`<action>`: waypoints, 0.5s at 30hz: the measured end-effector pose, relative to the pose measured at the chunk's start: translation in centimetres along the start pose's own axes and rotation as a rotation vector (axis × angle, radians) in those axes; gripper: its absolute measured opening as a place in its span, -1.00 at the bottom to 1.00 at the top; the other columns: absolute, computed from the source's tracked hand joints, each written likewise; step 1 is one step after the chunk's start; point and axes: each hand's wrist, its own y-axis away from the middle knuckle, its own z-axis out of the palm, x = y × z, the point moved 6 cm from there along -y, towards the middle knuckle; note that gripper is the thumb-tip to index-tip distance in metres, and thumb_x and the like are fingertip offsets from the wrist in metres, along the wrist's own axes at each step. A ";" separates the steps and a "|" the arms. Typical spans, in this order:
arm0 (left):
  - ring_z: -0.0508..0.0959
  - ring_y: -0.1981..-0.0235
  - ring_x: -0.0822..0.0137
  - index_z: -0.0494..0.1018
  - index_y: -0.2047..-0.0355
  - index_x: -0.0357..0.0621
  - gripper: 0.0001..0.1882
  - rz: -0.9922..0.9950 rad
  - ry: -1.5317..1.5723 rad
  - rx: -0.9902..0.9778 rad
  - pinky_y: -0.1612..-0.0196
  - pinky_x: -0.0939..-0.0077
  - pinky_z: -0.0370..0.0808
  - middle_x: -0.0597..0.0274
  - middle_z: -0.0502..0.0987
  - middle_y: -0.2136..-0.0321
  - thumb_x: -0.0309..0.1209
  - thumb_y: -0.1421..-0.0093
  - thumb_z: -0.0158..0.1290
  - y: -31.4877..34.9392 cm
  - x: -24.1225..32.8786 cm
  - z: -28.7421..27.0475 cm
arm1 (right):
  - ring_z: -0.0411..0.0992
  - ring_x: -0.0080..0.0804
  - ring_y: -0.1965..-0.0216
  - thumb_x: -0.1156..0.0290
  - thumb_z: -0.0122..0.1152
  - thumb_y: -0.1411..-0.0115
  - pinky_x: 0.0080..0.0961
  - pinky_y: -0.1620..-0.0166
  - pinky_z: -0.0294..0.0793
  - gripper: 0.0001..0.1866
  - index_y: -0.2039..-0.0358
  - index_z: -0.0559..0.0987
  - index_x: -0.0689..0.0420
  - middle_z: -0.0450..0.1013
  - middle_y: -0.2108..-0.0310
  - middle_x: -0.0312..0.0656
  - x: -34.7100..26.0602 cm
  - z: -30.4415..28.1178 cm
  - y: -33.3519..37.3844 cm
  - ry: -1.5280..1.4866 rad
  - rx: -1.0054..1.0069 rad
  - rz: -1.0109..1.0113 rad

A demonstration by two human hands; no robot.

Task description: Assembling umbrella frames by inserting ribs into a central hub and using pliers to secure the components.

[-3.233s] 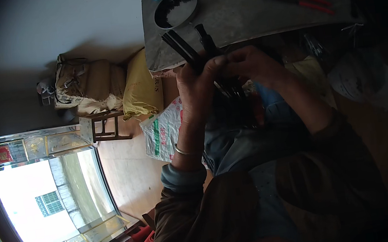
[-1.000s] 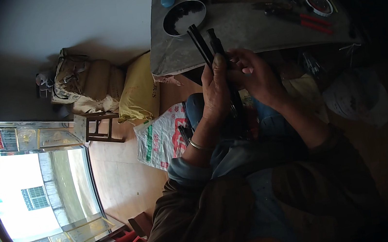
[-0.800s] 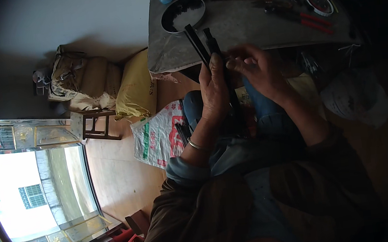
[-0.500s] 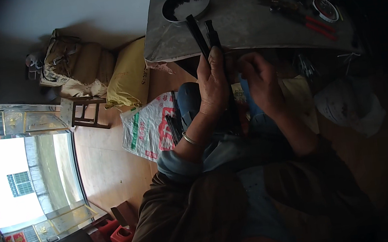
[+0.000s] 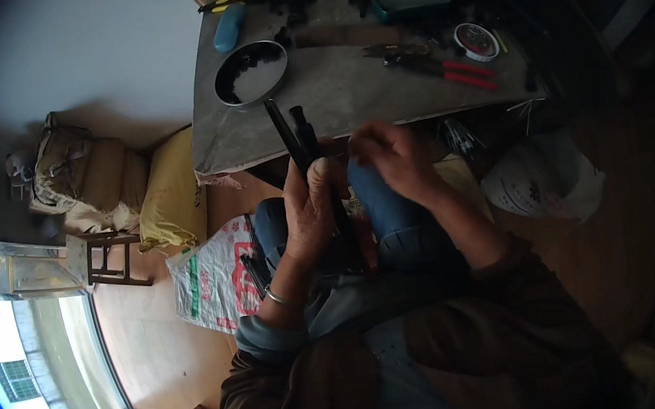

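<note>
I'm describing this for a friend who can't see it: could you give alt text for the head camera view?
A seated person's left hand grips two long black rods upright over their lap, while the right hand hovers beside them with fingers pinched. Ahead, a grey table holds a round metal bowl and red-handled pliers.

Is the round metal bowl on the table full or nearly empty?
Partly filled. The round metal bowl on the table holds dark small pieces along its far side; the near part of its bottom shows bare.
</note>
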 end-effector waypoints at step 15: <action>0.22 0.74 0.53 0.31 0.26 -0.18 -0.61 -0.118 0.105 0.087 0.68 0.62 0.18 0.38 0.23 0.66 -0.08 -0.38 -0.26 -0.7 -1.4 -1.4 | 0.31 -0.15 0.20 0.24 0.21 -0.11 -0.15 0.11 0.23 -0.78 0.45 0.42 0.08 0.36 0.37 -0.17 -3.2 -14.1 -4.3 1.583 0.109 -0.478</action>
